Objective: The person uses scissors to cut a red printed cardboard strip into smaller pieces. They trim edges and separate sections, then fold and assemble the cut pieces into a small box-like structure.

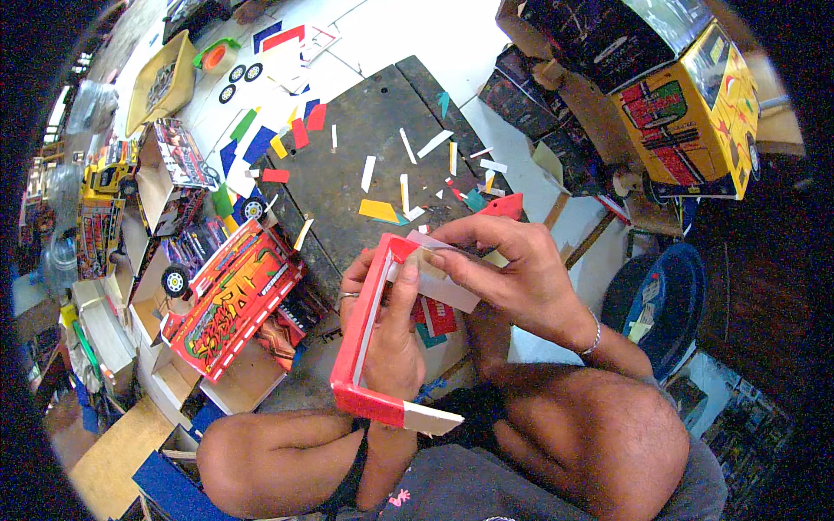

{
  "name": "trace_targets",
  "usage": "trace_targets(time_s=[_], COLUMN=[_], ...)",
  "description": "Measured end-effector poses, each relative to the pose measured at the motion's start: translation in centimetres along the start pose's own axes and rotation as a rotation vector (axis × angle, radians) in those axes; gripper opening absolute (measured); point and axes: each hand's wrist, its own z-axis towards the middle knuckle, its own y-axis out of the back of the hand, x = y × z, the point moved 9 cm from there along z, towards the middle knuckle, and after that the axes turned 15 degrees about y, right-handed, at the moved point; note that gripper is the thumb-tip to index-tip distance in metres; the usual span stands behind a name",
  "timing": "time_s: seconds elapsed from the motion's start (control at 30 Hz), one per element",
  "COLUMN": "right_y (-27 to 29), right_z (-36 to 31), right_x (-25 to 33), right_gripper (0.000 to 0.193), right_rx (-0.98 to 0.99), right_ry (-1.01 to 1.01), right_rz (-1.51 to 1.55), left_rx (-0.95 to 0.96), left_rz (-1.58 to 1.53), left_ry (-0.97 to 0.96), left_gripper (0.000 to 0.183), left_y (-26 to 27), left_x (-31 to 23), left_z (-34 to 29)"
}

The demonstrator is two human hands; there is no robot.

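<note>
My left hand (395, 347) is closed round a red bent frame piece (358, 326) with a white inner face and a pale, unpainted end near my lap. Its thumb presses near the frame's upper corner. In my right hand (526, 273), thumb and forefinger pinch a thin whitish translucent sheet (458, 295) against that same corner. A red piece (502, 207) shows just beyond the right knuckles; whether the hand touches it I cannot tell. Below the sheet lies a red printed piece (436, 317), partly hidden by my hands.
A dark wooden board (339, 187) carries several coloured scraps. On the left lies a red toy truck panel (234, 313) near a wheel (175, 280). A yellow toy truck body (686, 122) stands at right, above a blue tub (686, 295). Farther off is a yellow basin (181, 82).
</note>
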Motion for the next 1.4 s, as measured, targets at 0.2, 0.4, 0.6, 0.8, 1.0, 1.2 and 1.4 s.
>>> trace_targets(time_s=[0.2, 0.4, 0.6, 0.8, 1.0, 1.2, 1.4], right_y=[0.1, -0.1, -0.7, -1.6, -3.6, -3.8, -2.9], right_z=[0.1, 0.2, -0.5, -1.0, -1.6, -1.9, -0.8], right_x=[0.7, 1.8, 2.9, 3.9, 3.5, 3.1, 3.0], right_gripper=[0.021, 0.018, 0.027, 0.033, 0.046, 0.048, 0.039], right_rx=[-0.016, -0.039, -0.018, -0.013, 0.138, 0.15, 0.051], right_ry=[0.082, 0.233, 0.368, 0.517, 0.586, 0.614, 0.546], right_rz=[-0.06, -0.217, -0.399, -0.59, -0.806, -0.781, -0.636], left_rx=[0.091, 0.062, 0.029, -0.014, 0.0, -0.02, -0.084], left_rz=[-0.154, -0.227, -0.288, -0.232, -0.298, -0.307, -0.182], left_ry=[0.101, 0.193, 0.151, 0.156, 0.109, 0.076, 0.048], left_gripper=[0.027, 0.024, 0.03, 0.02, 0.03, 0.029, 0.027], left_y=[-0.4, -0.1, -0.3, 0.1, 0.4, 0.4, 0.6], left_x=[0.6, 1.2, 1.1, 0.7, 0.4, 0.3, -0.1], left_z=[0.1, 0.0, -0.3, -0.4, -0.3, -0.1, -0.5])
